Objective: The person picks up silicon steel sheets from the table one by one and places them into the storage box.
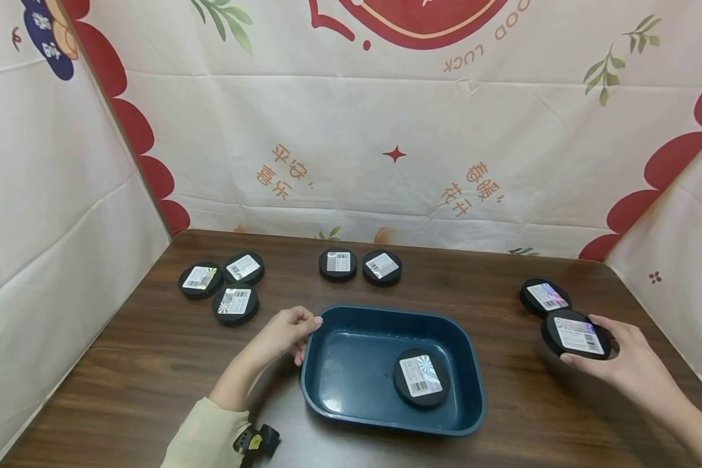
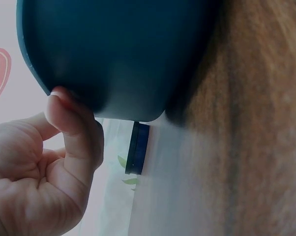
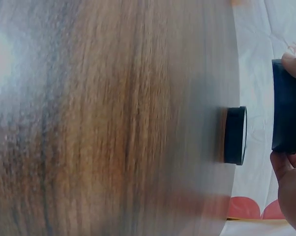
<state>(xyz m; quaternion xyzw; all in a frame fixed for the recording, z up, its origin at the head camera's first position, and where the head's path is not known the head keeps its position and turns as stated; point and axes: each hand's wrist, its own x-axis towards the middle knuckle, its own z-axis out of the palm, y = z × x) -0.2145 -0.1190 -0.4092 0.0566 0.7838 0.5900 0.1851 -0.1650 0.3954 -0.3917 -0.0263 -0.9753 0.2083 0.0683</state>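
My left hand (image 1: 286, 335) grips the left rim of a dark blue plastic tray (image 1: 351, 374), thumb over the edge. One flat round black container (image 1: 421, 378) with a white barcode label lies inside the tray, right of its middle. On the right, my right hand (image 1: 628, 357) pinches another such round black container (image 1: 576, 334) by its sides between thumb and fingers. The right wrist view shows this held container (image 3: 287, 108) raised above the tabletop, apart from the black container (image 3: 235, 135) standing on the wood behind it.
Three more labelled black containers (image 1: 234, 303) cluster at the table's back left. A pair of them (image 1: 338, 264) sits behind the tray. The brown wooden table (image 1: 146, 364) is bounded by a printed white cloth (image 1: 351, 130) at the back and both sides.
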